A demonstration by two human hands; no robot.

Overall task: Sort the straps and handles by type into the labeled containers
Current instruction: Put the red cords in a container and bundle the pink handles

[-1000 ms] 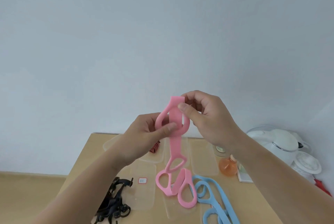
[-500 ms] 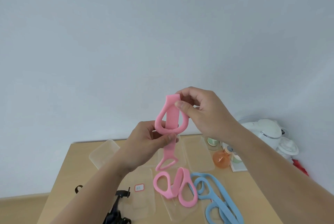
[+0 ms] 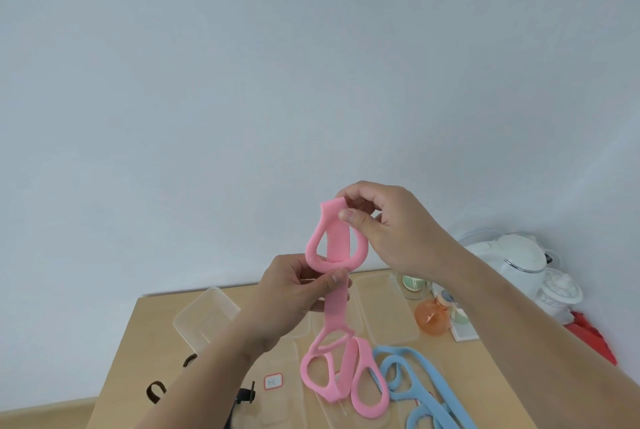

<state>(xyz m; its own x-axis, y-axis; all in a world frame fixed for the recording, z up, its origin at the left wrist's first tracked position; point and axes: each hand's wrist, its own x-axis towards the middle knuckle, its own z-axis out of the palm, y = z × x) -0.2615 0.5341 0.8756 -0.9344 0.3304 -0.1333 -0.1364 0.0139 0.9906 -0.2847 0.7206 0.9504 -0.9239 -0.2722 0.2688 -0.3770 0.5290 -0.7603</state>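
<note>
Since half a second ago the pink strap (image 3: 336, 241) hangs lower, its bottom loop now almost down on the pink straps (image 3: 348, 369) that lie on the table (image 3: 156, 324), and the table itself sits lower in view. Both hands hold the strap up in front of the pale wall. The right hand (image 3: 391, 231) pinches its folded top end between thumb and forefinger, the other fingers curled. The left hand (image 3: 291, 293) pinches the flat band just under the upper loop, thumb on the near side.

Below, the loose pink straps lie across a clear container whose edges are hard to make out. Just to their right lies a tangle of blue straps (image 3: 398, 352), touching them. Another clear container (image 3: 388, 307) lies flat behind these, and a clear tub (image 3: 207, 311) stands tilted at the far left of the table. A small red-bordered label (image 3: 273, 382) shows on a clear container near the left wrist; its writing is too small to read.

The left forearm crosses the table's near left part and hides most of the black straps (image 3: 246, 397); only a buckle and two dark loops show beside it. The right forearm covers the table's right edge. Behind it stand a white kettle (image 3: 512, 262), an orange bottle (image 3: 433, 319), a glass (image 3: 414, 285) and something red (image 3: 592, 335)
</note>
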